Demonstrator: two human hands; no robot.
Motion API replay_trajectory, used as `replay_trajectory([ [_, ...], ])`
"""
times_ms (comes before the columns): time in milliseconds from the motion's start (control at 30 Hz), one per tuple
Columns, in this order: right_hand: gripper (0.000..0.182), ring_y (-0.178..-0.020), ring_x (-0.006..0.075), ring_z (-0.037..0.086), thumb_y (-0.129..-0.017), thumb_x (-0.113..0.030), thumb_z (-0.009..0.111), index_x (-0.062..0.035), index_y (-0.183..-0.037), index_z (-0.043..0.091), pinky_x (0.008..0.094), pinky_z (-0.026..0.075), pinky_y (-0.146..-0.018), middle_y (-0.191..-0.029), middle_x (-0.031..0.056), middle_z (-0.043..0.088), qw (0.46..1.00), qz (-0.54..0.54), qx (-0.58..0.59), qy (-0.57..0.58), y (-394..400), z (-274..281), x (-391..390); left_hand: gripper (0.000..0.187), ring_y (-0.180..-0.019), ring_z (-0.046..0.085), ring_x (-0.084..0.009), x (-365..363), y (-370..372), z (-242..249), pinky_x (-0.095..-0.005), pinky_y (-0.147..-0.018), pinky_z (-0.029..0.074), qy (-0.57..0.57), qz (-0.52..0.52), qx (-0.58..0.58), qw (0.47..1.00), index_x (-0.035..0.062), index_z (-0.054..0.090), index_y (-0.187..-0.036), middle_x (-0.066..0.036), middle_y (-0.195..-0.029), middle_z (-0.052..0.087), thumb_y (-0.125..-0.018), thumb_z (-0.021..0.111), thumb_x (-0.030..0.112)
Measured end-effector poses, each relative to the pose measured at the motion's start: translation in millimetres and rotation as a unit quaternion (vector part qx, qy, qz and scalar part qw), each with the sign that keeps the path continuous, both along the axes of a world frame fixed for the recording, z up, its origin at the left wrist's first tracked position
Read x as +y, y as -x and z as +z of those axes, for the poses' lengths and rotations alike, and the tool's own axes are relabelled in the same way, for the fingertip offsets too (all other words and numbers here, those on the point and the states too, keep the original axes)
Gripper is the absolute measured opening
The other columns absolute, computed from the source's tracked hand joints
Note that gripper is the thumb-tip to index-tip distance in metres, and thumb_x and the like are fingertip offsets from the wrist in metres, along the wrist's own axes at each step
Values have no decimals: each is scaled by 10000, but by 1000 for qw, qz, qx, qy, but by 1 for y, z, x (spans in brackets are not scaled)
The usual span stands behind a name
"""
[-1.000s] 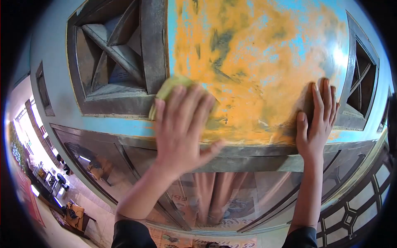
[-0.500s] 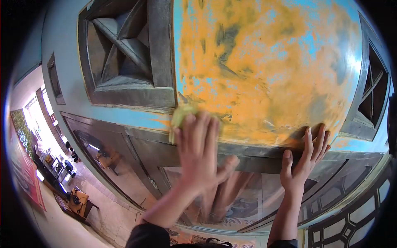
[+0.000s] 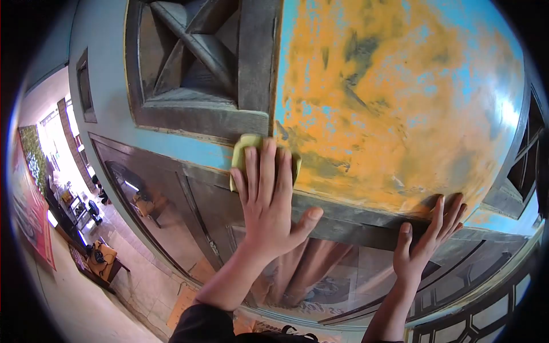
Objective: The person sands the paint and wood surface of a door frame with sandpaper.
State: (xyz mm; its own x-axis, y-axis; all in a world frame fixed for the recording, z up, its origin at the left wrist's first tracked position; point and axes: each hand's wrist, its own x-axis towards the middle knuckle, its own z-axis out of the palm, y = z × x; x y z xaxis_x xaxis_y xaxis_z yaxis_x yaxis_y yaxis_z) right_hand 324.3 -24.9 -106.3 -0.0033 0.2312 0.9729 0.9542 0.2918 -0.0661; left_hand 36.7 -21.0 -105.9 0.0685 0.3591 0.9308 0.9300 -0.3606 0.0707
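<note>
My left hand lies over a yellow-green piece of sandpaper, holding it pressed to the wall with the fingers stretched out. The sandpaper sits at the lower left corner of a patchy orange and blue painted panel, where the panel meets dark wood trim. Part of the sheet is hidden under my fingers. My right hand is open, its fingers spread against the lower right edge of the panel and the dark wooden rail; it holds nothing.
A dark wooden vent frame with crossed slats is set in the wall at upper left, another at far right. Glass panes lie below the rail. At left, a tiled floor leads past a wooden chair to a bright opening.
The view has shifted, so the panel appears further right. My left hand, blurred before, now shows sharply with the sandpaper at the panel's corner. My right hand remains against the lower edge.
</note>
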Motion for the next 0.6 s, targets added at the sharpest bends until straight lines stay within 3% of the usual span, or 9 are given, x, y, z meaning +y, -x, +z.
replay_trajectory([
  [67,689,-1563,448,67,-1000,-492,521,-133,-1567,365,656,-13,-1201,-1680,226,181,1000,-4,4,-2,1,-1,-1,939,-1535,75,-521,-5,5,10,-641,-1202,8,20,-7,12,1000,-113,244,-1547,-315,-1652,143,-986,436,615],
  [200,696,-1562,447,68,-1005,-512,505,-129,-1568,360,658,-21,-1200,-1677,234,178,1000,-11,0,-5,0,-2,1,960,-1540,57,-517,-3,3,-37,-642,-1203,1,32,14,30,999,-106,209,-1563,-331,-1649,135,-986,435,627],
  [300,704,-1562,446,69,-1003,-510,511,-124,-1570,356,657,-23,-1199,-1677,239,174,1000,-6,12,-5,3,-3,1,932,-1542,91,-500,-7,9,4,-659,-1199,6,33,-14,-5,999,-80,306,-1542,-287,-1653,193,-967,479,632],
  [433,714,-1561,452,65,-1003,-515,509,-117,-1572,348,656,-22,-1199,-1677,243,171,1000,-4,12,-10,5,-4,3,936,-1541,83,-503,-15,9,-18,-664,-1196,5,69,-27,-2,997,-86,292,-1543,-298,-1649,190,-973,465,636],
  [533,724,-1565,439,63,-1008,-530,490,-120,-1583,330,643,-21,-1204,-1683,227,165,1000,-15,13,-7,6,-5,1,937,-1543,77,-500,-6,8,-28,-662,-1197,5,35,-13,7,999,-91,288,-1542,-303,-1650,179,-974,466,632],
  [600,733,-1575,405,64,-1020,-543,458,-130,-1604,296,617,-18,-1213,-1697,190,155,1000,-21,5,-15,7,-4,3,961,-1539,61,-516,-9,12,1,-665,-1193,-2,50,-10,7,999,-108,259,-1543,-323,-1647,153,-977,449,645],
])
